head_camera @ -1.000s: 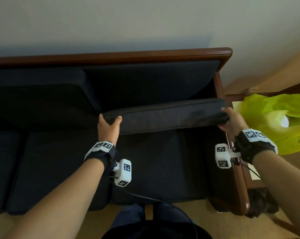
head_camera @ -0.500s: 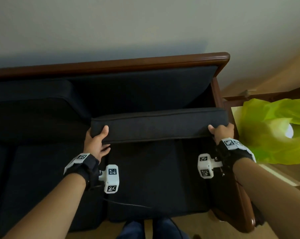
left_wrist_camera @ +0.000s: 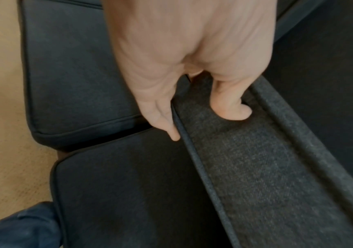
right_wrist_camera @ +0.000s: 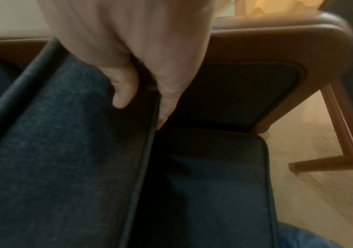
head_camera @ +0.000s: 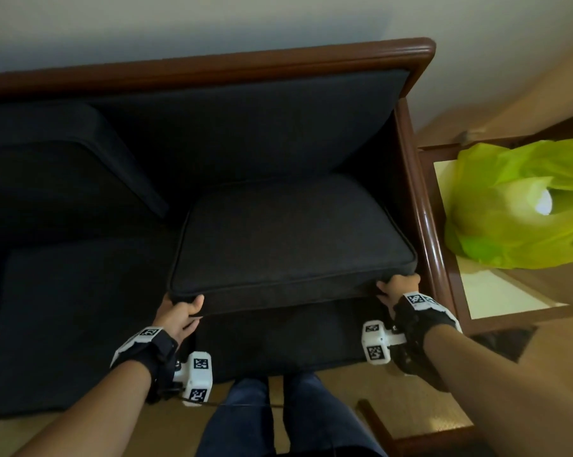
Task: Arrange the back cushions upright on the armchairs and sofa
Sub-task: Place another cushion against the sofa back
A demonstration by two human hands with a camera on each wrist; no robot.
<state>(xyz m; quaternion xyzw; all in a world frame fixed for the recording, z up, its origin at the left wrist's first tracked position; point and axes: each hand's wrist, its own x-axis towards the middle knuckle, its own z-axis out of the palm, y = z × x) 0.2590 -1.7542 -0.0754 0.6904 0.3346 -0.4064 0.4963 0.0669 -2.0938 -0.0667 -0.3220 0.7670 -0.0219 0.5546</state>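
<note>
Grip: left hand [head_camera: 179, 316] and right hand [head_camera: 397, 288] clasp the back cushion's [head_camera: 288, 239] near corners; green bag [head_camera: 515, 206] lies beside the sofa's wooden armrest [head_camera: 420, 199].

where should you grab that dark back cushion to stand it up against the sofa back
Grip the back cushion at the two corners of its near edge, coming from the front. It is wide and floppy, with a thick piped edge a thumb can clamp. The left hand and right hand already hold it there.

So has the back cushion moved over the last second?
Yes. The back cushion, gripped by left hand and right hand, has come forward from the wooden backrest rail, top face showing.
</note>
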